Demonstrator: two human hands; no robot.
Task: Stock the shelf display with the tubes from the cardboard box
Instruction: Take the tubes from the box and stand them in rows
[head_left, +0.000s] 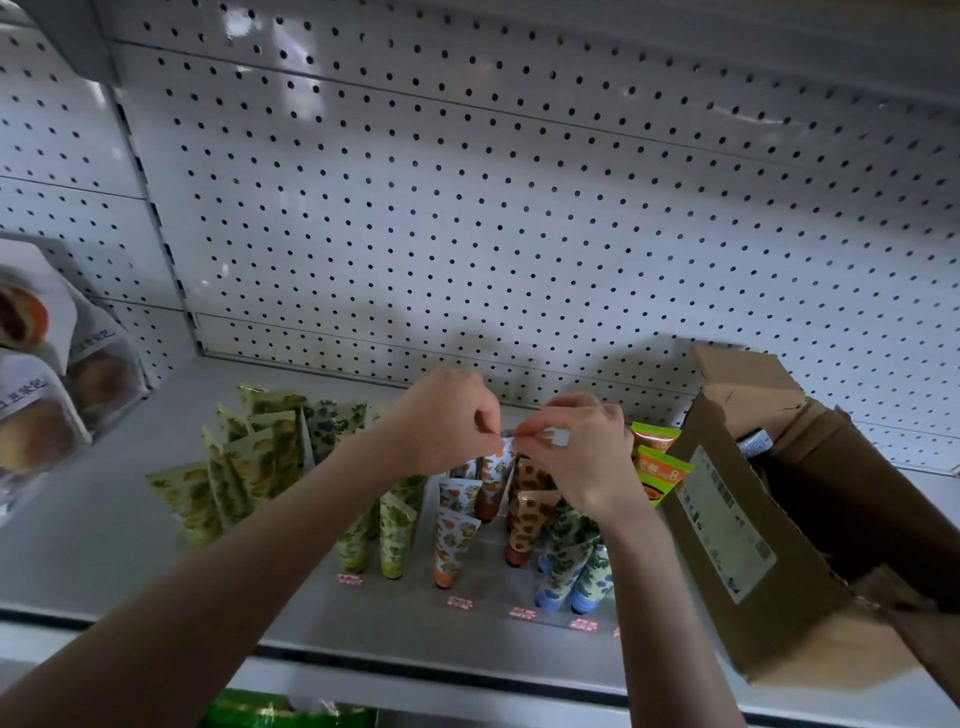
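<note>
Both my hands meet above the display. My left hand (441, 423) and my right hand (576, 447) pinch the flat top edge of an upright tube with orange fruit print (492, 486). It stands in the row of orange-print tubes (454, 540) in the clear display tray (483, 597). Green-print tubes (387, 535) stand to its left, brown-spotted tubes (527, 519) and blue-print tubes (576, 566) to its right. The open cardboard box (769, 525) sits on the shelf at the right, its inside dark.
More yellow-green tubes (244, 467) lean in a loose bunch on the grey shelf (104, 551) at the left. Green-orange packets (660, 465) stand between the display and the box. Wrapped pastries (47, 395) hang at the far left. A white pegboard (519, 208) backs the shelf.
</note>
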